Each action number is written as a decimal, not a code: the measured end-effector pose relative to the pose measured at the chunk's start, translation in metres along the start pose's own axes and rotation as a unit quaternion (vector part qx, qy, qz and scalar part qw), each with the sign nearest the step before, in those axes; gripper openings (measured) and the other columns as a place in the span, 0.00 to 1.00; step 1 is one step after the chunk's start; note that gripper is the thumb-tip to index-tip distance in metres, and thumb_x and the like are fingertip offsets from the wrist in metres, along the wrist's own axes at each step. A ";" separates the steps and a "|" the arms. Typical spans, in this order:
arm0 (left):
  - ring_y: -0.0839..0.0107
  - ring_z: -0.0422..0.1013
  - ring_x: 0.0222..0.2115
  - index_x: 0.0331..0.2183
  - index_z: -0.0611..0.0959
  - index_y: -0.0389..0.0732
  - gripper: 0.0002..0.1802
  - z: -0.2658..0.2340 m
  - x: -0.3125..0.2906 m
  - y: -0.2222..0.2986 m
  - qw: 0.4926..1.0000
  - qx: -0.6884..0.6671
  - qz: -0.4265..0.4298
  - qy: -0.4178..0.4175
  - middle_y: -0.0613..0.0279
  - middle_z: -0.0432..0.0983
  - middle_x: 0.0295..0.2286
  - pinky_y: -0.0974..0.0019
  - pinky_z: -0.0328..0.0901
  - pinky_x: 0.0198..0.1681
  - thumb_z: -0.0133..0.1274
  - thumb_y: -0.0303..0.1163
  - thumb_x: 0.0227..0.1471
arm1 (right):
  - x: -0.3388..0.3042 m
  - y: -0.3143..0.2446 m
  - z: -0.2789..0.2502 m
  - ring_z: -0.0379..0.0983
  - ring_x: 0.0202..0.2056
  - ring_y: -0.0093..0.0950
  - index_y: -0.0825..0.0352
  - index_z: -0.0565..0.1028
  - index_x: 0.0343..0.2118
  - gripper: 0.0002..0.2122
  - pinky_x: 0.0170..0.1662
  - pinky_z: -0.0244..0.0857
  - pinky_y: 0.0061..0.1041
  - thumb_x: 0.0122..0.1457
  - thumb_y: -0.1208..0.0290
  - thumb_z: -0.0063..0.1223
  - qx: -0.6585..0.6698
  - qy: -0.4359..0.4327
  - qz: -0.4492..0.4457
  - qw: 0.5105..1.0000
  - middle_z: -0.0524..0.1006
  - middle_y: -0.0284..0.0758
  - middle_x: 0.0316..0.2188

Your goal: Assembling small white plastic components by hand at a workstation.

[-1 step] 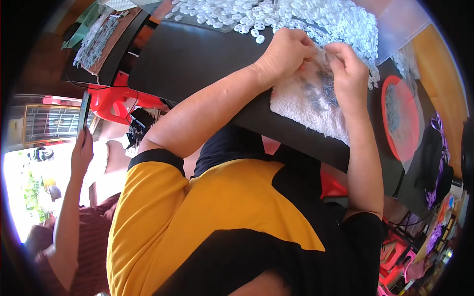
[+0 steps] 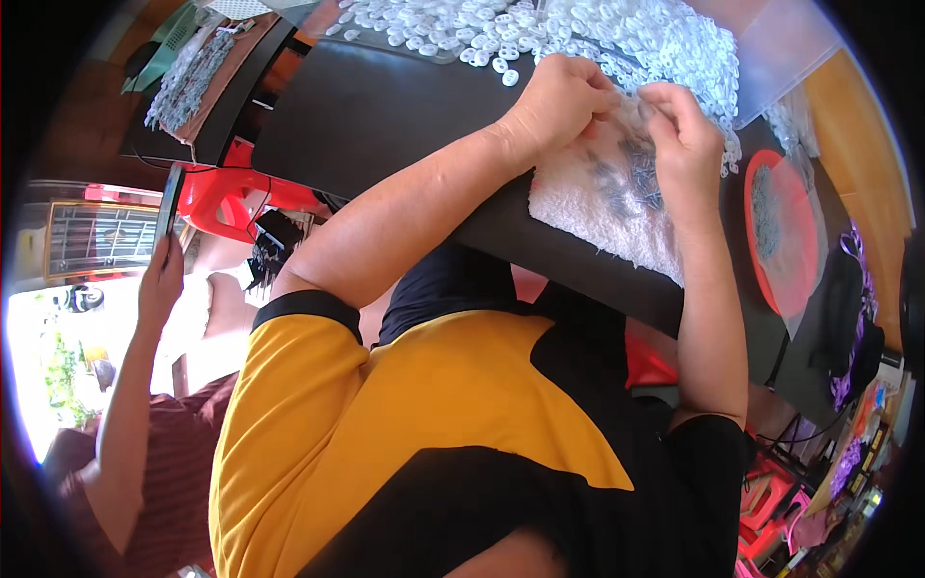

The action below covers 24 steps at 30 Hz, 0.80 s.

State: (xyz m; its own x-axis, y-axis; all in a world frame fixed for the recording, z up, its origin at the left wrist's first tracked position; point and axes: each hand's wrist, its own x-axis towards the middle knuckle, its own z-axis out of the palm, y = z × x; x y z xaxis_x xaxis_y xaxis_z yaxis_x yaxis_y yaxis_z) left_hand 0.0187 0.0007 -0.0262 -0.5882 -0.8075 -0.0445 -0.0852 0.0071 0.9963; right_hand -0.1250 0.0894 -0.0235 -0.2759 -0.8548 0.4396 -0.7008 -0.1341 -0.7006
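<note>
My left hand point(image 2: 570, 104) and my right hand point(image 2: 688, 140) face each other above a white terry towel point(image 2: 588, 214) at the table's near edge. The fingers of both are pinched together; whatever lies between the fingertips is too small to make out. Between and below my hands, many small thin grey pieces point(image 2: 644, 183) lie loose on the towel. Just beyond my fingers spreads a large heap of small white oval pieces with holes point(image 2: 626, 43), some of them stray on the dark table point(image 2: 385, 116).
On the right stands a red round tray point(image 2: 756, 246) holding small grey pieces, partly under a clear sheet. A transparent plastic bin point(image 2: 785, 58) is at the far right. Grey strands point(image 2: 193, 82) lie at the far left, above a red stool point(image 2: 207, 207). Another person's hand point(image 2: 162, 284) holds a phone.
My right hand has shifted very slightly to the right. The other person's hand and phone have moved up a little. Otherwise the scene looks the same.
</note>
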 end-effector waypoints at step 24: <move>0.79 0.66 0.13 0.28 0.79 0.34 0.08 0.005 -0.006 0.002 0.994 -0.098 0.006 -0.050 0.64 0.72 0.17 0.75 0.57 0.13 0.56 0.30 0.53 | -0.002 -0.003 0.002 0.69 0.23 0.25 0.70 0.74 0.31 0.08 0.28 0.62 0.24 0.60 0.69 0.53 0.045 0.012 0.017 0.999 0.75 0.35 0.23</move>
State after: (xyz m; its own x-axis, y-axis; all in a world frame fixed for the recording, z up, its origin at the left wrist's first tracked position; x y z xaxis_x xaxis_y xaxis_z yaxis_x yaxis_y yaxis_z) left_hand 0.0185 0.0083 -0.0239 -0.6658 -0.7455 -0.0304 0.0748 -0.1073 0.9914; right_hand -0.1212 0.0906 -0.0230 -0.3145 -0.8475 0.4277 -0.6297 -0.1509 -0.7621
